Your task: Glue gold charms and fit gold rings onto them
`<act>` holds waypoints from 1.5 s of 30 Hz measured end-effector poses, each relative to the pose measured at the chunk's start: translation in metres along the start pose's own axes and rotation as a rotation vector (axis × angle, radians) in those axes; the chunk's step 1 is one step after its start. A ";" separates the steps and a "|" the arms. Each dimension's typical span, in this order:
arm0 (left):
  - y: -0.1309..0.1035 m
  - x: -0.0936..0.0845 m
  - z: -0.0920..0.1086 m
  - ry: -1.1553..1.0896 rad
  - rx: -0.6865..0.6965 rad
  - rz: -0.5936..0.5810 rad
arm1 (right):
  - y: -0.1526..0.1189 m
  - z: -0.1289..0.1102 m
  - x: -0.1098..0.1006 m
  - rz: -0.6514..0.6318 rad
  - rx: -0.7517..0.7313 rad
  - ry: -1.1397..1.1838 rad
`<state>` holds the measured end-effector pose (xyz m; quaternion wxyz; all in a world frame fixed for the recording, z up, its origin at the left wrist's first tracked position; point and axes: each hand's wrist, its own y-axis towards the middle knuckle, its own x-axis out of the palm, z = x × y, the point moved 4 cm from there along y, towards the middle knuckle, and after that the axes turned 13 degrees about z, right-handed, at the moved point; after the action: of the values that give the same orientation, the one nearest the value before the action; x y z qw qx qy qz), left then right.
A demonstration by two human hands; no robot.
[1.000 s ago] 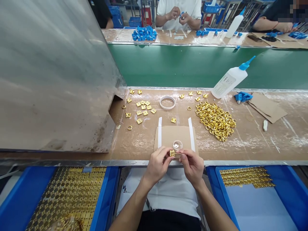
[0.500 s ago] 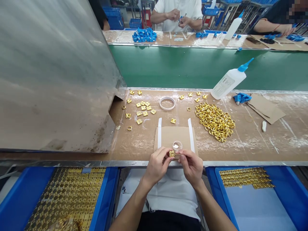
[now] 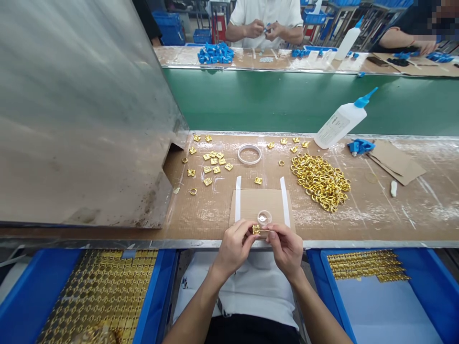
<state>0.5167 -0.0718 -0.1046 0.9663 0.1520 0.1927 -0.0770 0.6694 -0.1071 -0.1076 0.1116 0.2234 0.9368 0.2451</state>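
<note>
My left hand [image 3: 231,248] is closed, pinching a small square gold piece [image 3: 256,229] over the near edge of the bench. Close on its right, my right hand [image 3: 287,248] pinches a thin stick-like tool [image 3: 265,231] whose tip points at the gold piece. Whether the tip touches the piece I cannot tell. Just beyond my fingers, a small round clear cup [image 3: 264,217] stands on a cardboard pad [image 3: 260,198] with white tape strips at both sides.
A heap of gold rings [image 3: 319,181] lies on the right, before a tilted white bottle [image 3: 340,125]. Loose gold squares [image 3: 214,161] and a tape roll [image 3: 249,154] lie further back. A metal panel [image 3: 89,119] blocks the left. Blue trays [image 3: 167,286] flank my lap.
My hands and the gold piece hold almost the same position. Across the green belt, a co-worker's hands have shifted slightly. A small blue item at the belt's far edge has moved right.
</note>
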 end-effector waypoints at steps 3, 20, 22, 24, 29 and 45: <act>0.000 0.000 0.000 -0.001 0.003 0.007 | 0.002 -0.002 0.000 0.003 0.013 0.037; -0.003 -0.010 -0.002 -0.170 0.129 0.131 | 0.023 -0.003 0.001 0.118 -0.049 -0.256; -0.005 -0.015 0.001 -0.198 0.155 0.167 | 0.020 -0.006 -0.003 0.164 -0.009 -0.261; -0.009 -0.021 0.006 -0.219 0.180 0.197 | 0.012 -0.016 -0.009 0.262 0.051 -0.263; -0.029 -0.040 0.024 -0.243 0.254 0.276 | -0.022 -0.055 0.006 -0.109 0.415 -0.008; -0.100 -0.090 0.070 -0.553 0.402 0.270 | -0.075 -0.132 0.028 -0.348 0.535 0.444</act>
<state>0.4384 -0.1803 -0.0340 0.9342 0.3366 -0.1164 -0.0232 0.5751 -0.2061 -0.0352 -0.1163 0.0240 0.9929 0.0120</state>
